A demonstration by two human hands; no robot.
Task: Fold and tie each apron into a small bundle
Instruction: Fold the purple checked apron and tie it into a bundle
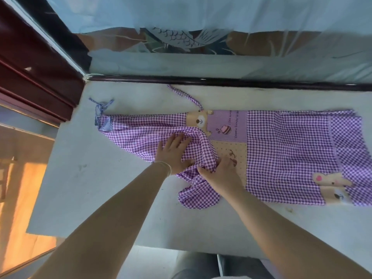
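from the head view i see the apron point(281, 150) spread flat on the counter point(100, 188), its long axis running left to right. my left hand point(173, 154) presses flat and relaxed on the bunched middle; my right hand point(219, 172), just beside it, pinches a fold there. both reach it equally.

Pale table point(104, 178) w/ dark wood frame point(34, 81) left, sunlit floor point(24, 198).
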